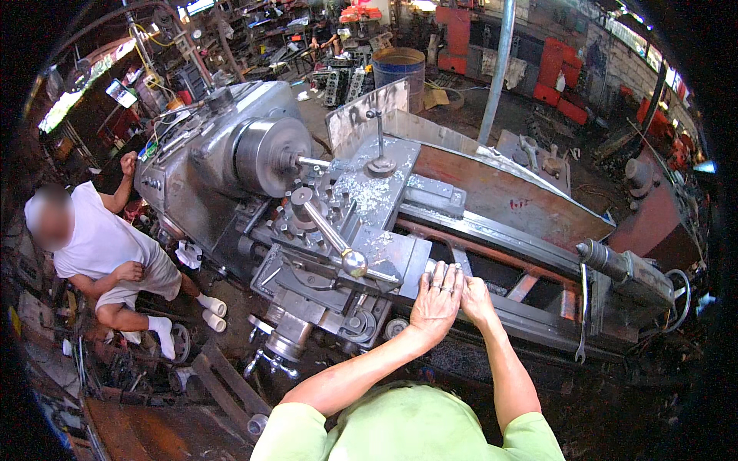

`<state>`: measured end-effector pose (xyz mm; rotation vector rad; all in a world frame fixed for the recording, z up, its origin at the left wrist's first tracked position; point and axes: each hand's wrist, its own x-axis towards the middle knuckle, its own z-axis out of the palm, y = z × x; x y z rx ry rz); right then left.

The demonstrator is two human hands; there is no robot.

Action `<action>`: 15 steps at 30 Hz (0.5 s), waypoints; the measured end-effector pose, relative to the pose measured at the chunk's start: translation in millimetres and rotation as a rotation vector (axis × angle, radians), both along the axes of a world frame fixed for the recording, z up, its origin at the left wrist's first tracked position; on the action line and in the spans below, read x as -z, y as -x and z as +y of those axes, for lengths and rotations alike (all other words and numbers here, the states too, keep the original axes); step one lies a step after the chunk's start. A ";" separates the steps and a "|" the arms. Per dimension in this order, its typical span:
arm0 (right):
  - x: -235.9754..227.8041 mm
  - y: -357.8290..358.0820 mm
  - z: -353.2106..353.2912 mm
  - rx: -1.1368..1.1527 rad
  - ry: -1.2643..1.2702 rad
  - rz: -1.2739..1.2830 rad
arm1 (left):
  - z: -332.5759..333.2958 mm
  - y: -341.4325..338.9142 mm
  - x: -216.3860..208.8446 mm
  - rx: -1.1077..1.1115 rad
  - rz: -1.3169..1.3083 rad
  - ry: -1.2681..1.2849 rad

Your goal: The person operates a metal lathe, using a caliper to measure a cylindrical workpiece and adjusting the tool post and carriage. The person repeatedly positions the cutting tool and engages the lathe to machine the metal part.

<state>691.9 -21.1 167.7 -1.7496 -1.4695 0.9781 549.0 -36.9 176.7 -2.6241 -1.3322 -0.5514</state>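
Flat and spread, the left hand [437,301] lies palm-down on the front way of the lathe bed [530,307], fingers fanned and pinching nothing; the right hand [477,298] rests just beside it, touching its edge, fingers loosely together on the same rail, and whether that grip closes on anything I cannot tell. Long and narrow, the bed runs from the headstock at upper left toward the tailstock [626,269] at right, its ways grey, oily steel with rust-red paint between them. Immediately left of the hands sits the carriage [338,269], a blocky casting dusted with bright metal chips, and from it a polished lever with a ball end [354,263] points toward the hands. Beyond it the smooth cylindrical chuck [269,154] faces right along the bed's axis. A reddish-brown chip guard [507,200] slopes behind the bed (a small red scrawl marks its middle). A crouching person in a white shirt [100,246] stays well apart at left.
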 end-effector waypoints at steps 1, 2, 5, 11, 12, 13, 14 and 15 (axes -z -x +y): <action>-0.9 -0.6 0.5 -0.006 0.028 0.019 | 2.0 -1.5 0.4 -0.009 -0.003 -0.010; -1.9 -1.2 0.9 -0.015 0.026 0.003 | 4.0 -2.7 0.8 -0.013 0.008 -0.018; -4.5 -2.4 1.2 -0.021 0.038 0.008 | 8.2 -5.1 3.0 -0.028 0.026 -0.029; -3.6 0.1 2.6 0.025 0.010 0.072 | 15.0 -7.7 6.8 -0.033 0.018 -0.040; -3.4 0.5 2.7 0.024 0.008 0.080 | 15.8 -8.0 6.9 -0.032 0.006 -0.048; -3.6 0.6 2.7 0.022 0.007 0.089 | 16.5 -8.2 6.8 -0.032 -0.002 -0.045; -4.1 0.5 2.7 0.025 0.012 0.087 | 17.8 -8.2 6.3 -0.026 -0.005 -0.068; -5.0 0.2 2.7 0.027 0.017 0.085 | 19.6 -8.3 5.6 -0.020 -0.004 -0.081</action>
